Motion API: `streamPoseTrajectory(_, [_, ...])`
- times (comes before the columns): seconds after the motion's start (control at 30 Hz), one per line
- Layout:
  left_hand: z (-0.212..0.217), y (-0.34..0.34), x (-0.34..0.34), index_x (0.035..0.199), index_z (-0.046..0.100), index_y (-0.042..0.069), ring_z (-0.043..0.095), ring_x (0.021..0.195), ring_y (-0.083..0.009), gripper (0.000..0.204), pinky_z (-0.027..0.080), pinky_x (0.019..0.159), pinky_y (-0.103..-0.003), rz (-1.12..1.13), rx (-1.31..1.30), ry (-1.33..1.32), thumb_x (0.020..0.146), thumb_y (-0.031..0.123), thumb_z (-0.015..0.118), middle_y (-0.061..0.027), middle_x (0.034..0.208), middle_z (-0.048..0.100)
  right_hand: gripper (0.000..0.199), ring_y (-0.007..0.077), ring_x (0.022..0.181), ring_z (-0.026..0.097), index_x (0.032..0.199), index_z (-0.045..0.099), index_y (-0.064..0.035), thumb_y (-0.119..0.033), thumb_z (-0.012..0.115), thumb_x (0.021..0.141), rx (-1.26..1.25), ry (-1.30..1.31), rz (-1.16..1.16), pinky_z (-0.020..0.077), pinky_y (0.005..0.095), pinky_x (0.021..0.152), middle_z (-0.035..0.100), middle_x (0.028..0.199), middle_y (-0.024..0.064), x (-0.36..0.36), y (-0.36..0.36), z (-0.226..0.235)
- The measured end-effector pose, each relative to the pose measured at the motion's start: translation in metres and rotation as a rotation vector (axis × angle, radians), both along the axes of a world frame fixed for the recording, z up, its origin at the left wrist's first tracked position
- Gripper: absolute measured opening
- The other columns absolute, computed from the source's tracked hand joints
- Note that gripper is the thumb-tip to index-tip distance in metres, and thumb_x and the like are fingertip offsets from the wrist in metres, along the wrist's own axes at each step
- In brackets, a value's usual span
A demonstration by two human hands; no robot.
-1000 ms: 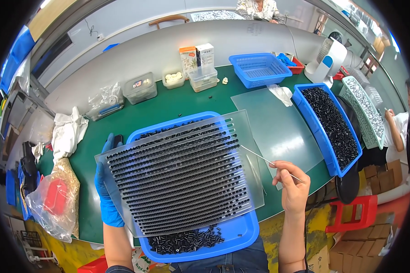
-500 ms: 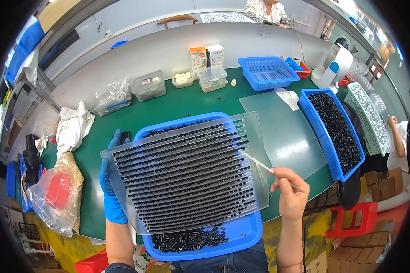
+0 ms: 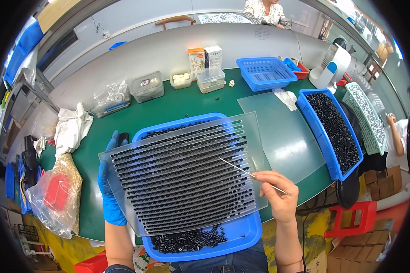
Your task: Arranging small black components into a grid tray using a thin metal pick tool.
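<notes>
My left hand (image 3: pixel 109 182), in a blue glove, grips the left edge of a clear slotted plate (image 3: pixel 259 159). Rows of small black cylinders (image 3: pixel 182 177) fill most of the plate's slots, with gaps toward the right ends. Bare, my right hand (image 3: pixel 280 193) pinches a thin pale stick (image 3: pixel 239 168), whose tip lies over the rows right of the middle. I cannot tell whether the tip touches a cylinder. Beneath the tilted plate is a blue tray (image 3: pixel 241 245) with loose black cylinders in its near and far parts.
At the right stands a long blue bin (image 3: pixel 331 132) of black cylinders, beside a pale green basket (image 3: pixel 365 118). A clear sheet (image 3: pixel 291 141) lies on the green table. Along the back are plastic boxes (image 3: pixel 147 86) and a blue basket (image 3: pixel 265 74). A bag (image 3: pixel 59 191) sits left.
My right hand has moved left and slightly down. The stick's tip has shifted from the right ends of the rows further in over the plate. My left hand keeps its hold.
</notes>
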State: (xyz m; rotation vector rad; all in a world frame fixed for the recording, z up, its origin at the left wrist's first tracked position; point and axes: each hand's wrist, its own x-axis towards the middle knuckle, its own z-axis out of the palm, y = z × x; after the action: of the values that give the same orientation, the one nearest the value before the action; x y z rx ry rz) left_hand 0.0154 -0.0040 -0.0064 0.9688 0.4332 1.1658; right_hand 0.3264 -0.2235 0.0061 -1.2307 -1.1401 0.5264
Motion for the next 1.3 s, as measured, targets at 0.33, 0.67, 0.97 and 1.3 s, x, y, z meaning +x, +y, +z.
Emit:
streamPoseTrajectory(0.33, [-0.005, 0.004, -0.005, 0.153, 0.028, 0.004, 0.041, 0.139, -0.0224, 0.085, 0.034, 0.117, -0.042, 0.002, 0.004, 0.008, 0.088, 0.044, 0.063, -0.0151, 0.151, 0.041, 0.016, 0.0119, 0.071, 0.059, 0.102, 0.07, 0.0064, -0.001, 0.061, 0.092, 0.011, 0.115, -0.109, 0.0485, 0.0227, 0.061, 0.069, 0.107, 0.0204, 0.02, -0.012, -0.001])
streamPoseTrajectory(0.67, [-0.004, 0.005, -0.004, 0.153, 0.03, 0.003, 0.038, 0.14, -0.0227, 0.084, 0.03, 0.119, -0.041, -0.008, -0.009, 0.011, 0.088, 0.046, 0.06, -0.0142, 0.152, 0.04, 0.016, 0.0193, 0.08, 0.063, 0.097, 0.072, 0.0043, 0.004, 0.064, 0.082, 0.024, -0.262, 0.056, 0.0493, 0.0288, 0.072, 0.073, 0.102, 0.0164, -0.029, 0.008, 0.004])
streamPoseTrajectory(0.97, [-0.001, 0.003, -0.003, 0.152, 0.031, 0.002, 0.037, 0.14, -0.0225, 0.081, 0.031, 0.118, -0.041, -0.04, -0.015, 0.009, 0.089, 0.045, 0.058, -0.013, 0.151, 0.04, 0.018, 0.02, 0.085, 0.064, 0.098, 0.072, 0.0044, 0.006, 0.064, 0.082, 0.034, -0.279, 0.031, 0.0501, 0.0285, 0.073, 0.073, 0.103, 0.0163, -0.024, 0.007, 0.006])
streamPoseTrajectory(1.3, [-0.002, 0.004, 0.0, 0.152, 0.031, 0.002, 0.038, 0.14, -0.0225, 0.079, 0.03, 0.119, -0.041, -0.009, -0.003, 0.012, 0.091, 0.045, 0.056, -0.0135, 0.152, 0.04, 0.016, 0.0141, 0.078, 0.06, 0.101, 0.07, 0.0063, 0.006, 0.06, 0.088, -0.012, -0.075, -0.036, 0.0495, 0.0233, 0.061, 0.07, 0.107, 0.0187, 0.006, -0.012, 0.0])
